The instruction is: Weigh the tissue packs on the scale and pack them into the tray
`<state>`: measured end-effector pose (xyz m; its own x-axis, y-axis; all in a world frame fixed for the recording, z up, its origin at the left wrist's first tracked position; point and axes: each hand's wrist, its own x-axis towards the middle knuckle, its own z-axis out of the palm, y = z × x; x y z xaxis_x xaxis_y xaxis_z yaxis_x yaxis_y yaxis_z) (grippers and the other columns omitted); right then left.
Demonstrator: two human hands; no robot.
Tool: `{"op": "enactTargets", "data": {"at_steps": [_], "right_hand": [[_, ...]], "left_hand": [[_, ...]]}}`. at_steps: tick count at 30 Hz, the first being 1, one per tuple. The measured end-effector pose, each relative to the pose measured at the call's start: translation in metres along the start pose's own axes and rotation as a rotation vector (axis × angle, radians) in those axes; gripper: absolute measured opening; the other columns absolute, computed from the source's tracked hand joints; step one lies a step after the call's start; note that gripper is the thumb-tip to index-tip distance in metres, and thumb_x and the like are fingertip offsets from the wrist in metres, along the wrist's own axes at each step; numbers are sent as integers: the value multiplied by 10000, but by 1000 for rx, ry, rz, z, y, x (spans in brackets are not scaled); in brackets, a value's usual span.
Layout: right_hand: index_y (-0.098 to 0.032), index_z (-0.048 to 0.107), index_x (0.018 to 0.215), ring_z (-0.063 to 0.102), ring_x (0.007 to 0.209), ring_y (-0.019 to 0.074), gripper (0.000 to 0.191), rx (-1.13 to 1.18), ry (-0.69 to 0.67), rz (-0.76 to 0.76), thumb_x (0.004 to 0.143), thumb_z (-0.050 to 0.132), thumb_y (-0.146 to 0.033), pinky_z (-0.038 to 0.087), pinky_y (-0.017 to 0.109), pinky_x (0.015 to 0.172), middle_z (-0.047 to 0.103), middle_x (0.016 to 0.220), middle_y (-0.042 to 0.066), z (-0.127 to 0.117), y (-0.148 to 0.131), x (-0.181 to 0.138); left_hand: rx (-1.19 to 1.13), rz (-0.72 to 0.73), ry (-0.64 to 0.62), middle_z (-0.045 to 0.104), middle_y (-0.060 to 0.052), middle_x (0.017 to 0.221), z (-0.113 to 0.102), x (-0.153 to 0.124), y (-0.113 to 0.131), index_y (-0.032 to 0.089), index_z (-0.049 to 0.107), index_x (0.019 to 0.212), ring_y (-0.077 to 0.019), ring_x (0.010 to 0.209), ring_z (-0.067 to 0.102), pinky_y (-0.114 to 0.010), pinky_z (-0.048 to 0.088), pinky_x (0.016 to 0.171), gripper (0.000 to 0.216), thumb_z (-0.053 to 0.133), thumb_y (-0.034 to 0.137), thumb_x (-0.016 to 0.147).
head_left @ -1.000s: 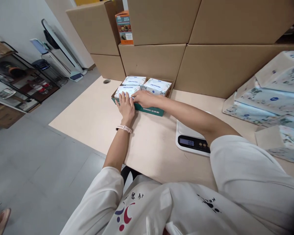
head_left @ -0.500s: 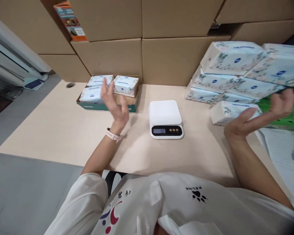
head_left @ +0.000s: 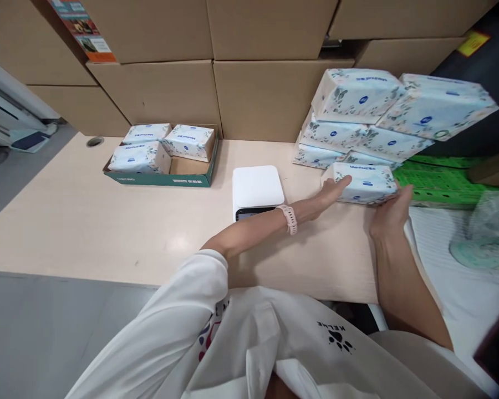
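At the far left of the tabletop (head_left: 87,221), a shallow green-sided box (head_left: 166,178) holds three wrapped packs (head_left: 140,157), with one corner of it bare. Brown cartons (head_left: 270,94) are stacked along the back edge. To the right of the box stands a white scale (head_left: 256,187); the person's left forearm lies across its front and covers most of the display.

The left hand (head_left: 325,195), with a pale wristband (head_left: 290,218) on its wrist, reaches past the scale. Its fingers (head_left: 341,182) are stretched out flat and touch the left end of a single tissue pack (head_left: 363,182). That pack lies on the tabletop just in front of a pile of the same packs (head_left: 357,119).

The right hand (head_left: 388,215) meets the pack's right front corner, thumb up against it. Its other fingers are hidden, so the grip cannot be told. Green crates (head_left: 436,180) sit behind it, further right.
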<state>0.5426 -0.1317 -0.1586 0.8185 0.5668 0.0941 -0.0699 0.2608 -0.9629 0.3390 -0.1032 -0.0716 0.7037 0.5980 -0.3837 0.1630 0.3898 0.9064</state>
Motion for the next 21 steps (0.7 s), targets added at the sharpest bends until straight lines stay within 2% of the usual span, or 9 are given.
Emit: {"op": "enactTargets", "data": {"at_steps": [2, 5, 8, 10, 12, 14, 17, 21], "right_hand": [[-280, 769, 1121, 644, 1455, 275, 528, -16, -78, -79, 998, 434, -670, 386, 542, 1328, 746, 1413, 100, 11, -8, -17], [-329, 713, 1331, 486, 1620, 265, 603, 39, -325, -124, 930, 556, -752, 338, 543, 1371, 616, 1628, 49, 41, -23, -57], [-383, 612, 1499, 381, 1685, 248, 730, 31, -596, -7, 917, 577, -822, 310, 522, 1399, 479, 1753, -3, 82, -33, -99], [-413, 553, 1564, 357, 1697, 244, 791, -20, -720, 57, 912, 559, -862, 316, 516, 1403, 418, 1790, -38, 107, -33, -118], [-427, 529, 1592, 354, 1699, 243, 806, -71, -806, 68, 920, 540, -872, 330, 505, 1404, 407, 1793, -67, 123, -27, -129], [-424, 522, 1607, 345, 1703, 243, 785, -117, -856, 67, 952, 509, -856, 314, 500, 1416, 415, 1787, -84, 131, -21, -135], [-423, 531, 1605, 339, 1706, 254, 756, -193, -862, 101, 979, 476, -844, 264, 524, 1435, 421, 1781, -100, 130, -15, -139], [-444, 540, 1588, 420, 1662, 256, 726, -244, -761, 13, 978, 495, -834, 311, 535, 1413, 467, 1758, -75, 115, -12, -138]], "left_hand": [[64, 60, 15, -22, -20, 1882, -16, -21, 6, 149, 49, 1798, -225, 1757, -58, -360, 31, 1428, 944, 335, 655, 1053], [100, 254, 90, 45, -4, 1878, -60, -65, 13, 144, 142, 1791, -183, 1760, -5, -280, 15, 1417, 838, 387, 553, 1103], [25, 479, 203, 330, 27, 1821, -111, -106, 8, 198, 419, 1708, -211, 1757, 88, -323, 52, 1438, 610, 421, 409, 1136], [-11, 532, 279, 395, 48, 1792, -139, -128, -4, 226, 519, 1650, -207, 1756, 108, -338, 61, 1444, 540, 414, 392, 1147], [-47, 530, 339, 388, 69, 1797, -156, -143, -20, 280, 554, 1624, -205, 1758, 100, -356, 54, 1449, 530, 458, 461, 1136], [-77, 523, 361, 379, 74, 1801, -163, -151, -37, 325, 563, 1616, -220, 1761, 88, -386, 46, 1452, 569, 531, 556, 1097], [-73, 469, 358, 324, 55, 1824, -167, -155, -57, 331, 534, 1641, -240, 1763, 73, -422, 45, 1452, 644, 552, 625, 1068], [-110, 349, 438, 191, 25, 1860, -179, -155, -67, 306, 408, 1716, -224, 1758, 105, -428, 117, 1441, 670, 443, 594, 1113]]}}
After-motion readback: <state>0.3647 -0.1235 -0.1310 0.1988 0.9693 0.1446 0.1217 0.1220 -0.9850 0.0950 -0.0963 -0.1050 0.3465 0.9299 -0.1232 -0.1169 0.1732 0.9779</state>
